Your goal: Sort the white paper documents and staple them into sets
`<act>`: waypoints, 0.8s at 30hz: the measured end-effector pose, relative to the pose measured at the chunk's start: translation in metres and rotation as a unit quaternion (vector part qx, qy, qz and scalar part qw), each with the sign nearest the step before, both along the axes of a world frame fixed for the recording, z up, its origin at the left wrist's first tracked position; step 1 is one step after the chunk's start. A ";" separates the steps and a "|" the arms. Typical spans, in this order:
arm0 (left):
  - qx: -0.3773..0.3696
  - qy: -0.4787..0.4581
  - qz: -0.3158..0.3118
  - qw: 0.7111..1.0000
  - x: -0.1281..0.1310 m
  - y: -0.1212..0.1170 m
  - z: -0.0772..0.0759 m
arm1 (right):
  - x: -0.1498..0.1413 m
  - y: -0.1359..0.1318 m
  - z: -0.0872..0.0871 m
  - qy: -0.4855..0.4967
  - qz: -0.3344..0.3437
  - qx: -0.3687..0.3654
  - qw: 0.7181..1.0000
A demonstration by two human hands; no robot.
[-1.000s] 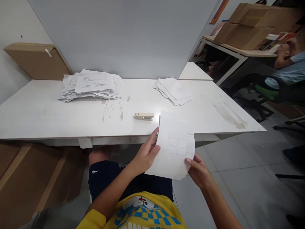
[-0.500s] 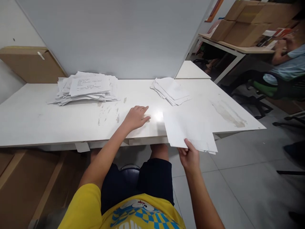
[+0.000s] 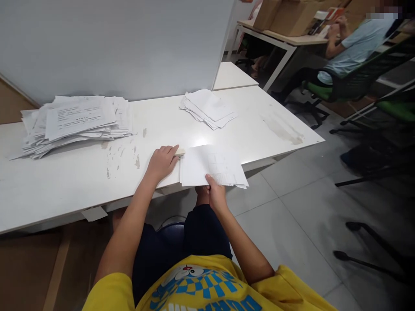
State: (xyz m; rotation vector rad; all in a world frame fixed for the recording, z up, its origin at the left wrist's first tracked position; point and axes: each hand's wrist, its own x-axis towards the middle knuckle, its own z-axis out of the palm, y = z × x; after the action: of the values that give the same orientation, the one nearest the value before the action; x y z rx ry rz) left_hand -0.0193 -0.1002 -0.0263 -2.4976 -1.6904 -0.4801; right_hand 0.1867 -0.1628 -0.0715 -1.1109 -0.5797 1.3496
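Observation:
My left hand (image 3: pixel 163 162) is closed over a small cream-coloured stapler (image 3: pixel 179 152) on the white table, and most of the stapler is hidden under the fingers. Pinched at its near edge between thumb and fingers of my right hand (image 3: pixel 214 190) is a thin stack of paper sheets (image 3: pixel 201 166). The stack's left edge reaches the stapler's front end; whether it lies between the jaws I cannot tell. Faint print shows through the top sheet.
A large messy pile of printed papers (image 3: pixel 79 119) lies at the left, a smaller pile (image 3: pixel 207 108) at the back. A grey partition panel (image 3: pixel 113 47) stands behind the table (image 3: pixel 256 116). At the right, another person (image 3: pixel 353 47) sits on a green chair (image 3: pixel 319 90) by cardboard boxes (image 3: pixel 288 17).
The right hand has brought the sheets left to the stapler. My left hand, with fingers spread over the stapler before, has closed on it. The view has turned right.

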 end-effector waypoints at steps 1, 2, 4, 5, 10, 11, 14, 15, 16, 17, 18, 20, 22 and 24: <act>0.002 0.001 -0.004 1.000 0.000 0.000 0.000 | 0.000 0.000 -0.001 0.006 0.002 0.007 1.000; 0.003 0.003 -0.009 1.000 0.001 0.000 0.000 | 0.000 0.001 -0.002 0.009 0.006 0.013 1.000; 0.006 0.009 -0.017 1.000 0.003 -0.001 0.001 | 0.000 0.002 -0.004 0.010 0.020 0.023 0.999; 0.007 0.011 -0.020 1.000 0.003 -0.001 0.002 | -0.001 0.003 -0.005 0.010 0.028 0.027 0.999; 0.001 0.005 -0.020 1.000 0.005 0.000 0.001 | -0.003 0.004 -0.006 -0.006 0.047 0.028 0.998; 0.001 0.001 -0.019 1.000 0.006 0.001 -0.001 | -0.004 0.003 -0.005 -0.008 0.050 0.030 0.998; 0.007 -0.003 -0.023 1.000 0.007 0.002 -0.004 | -0.002 0.001 0.000 -0.014 0.051 0.025 0.998; 0.009 -0.001 -0.024 1.000 0.007 0.002 -0.005 | -0.002 0.001 0.003 -0.018 0.049 0.018 0.998; 0.010 0.002 -0.026 1.000 0.008 0.001 -0.005 | -0.001 0.000 0.005 -0.024 0.044 0.009 0.999; 0.010 0.006 -0.027 1.000 0.009 0.001 -0.006 | -0.001 0.001 0.008 -0.031 0.039 -0.001 0.999; 0.010 0.008 -0.027 1.000 0.009 0.000 -0.006 | -0.002 0.001 0.009 -0.040 0.033 -0.012 0.999; 0.017 0.010 -0.024 1.000 0.010 -0.002 -0.006 | -0.003 0.000 0.010 -0.059 0.020 -0.035 0.997; 0.028 0.008 -0.019 0.999 0.008 -0.004 -0.007 | -0.002 -0.001 0.006 -0.067 0.008 -0.057 0.996; 0.039 0.001 -0.014 0.999 0.006 -0.005 -0.008 | 0.005 -0.005 -0.001 -0.056 -0.018 -0.066 0.996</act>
State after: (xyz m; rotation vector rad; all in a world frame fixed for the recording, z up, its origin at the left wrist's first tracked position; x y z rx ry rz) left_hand -0.0136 -0.1048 -0.0338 -2.4695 -1.6053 -0.5343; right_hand 0.1919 -0.1674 -0.0724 -1.3055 -0.5556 1.3141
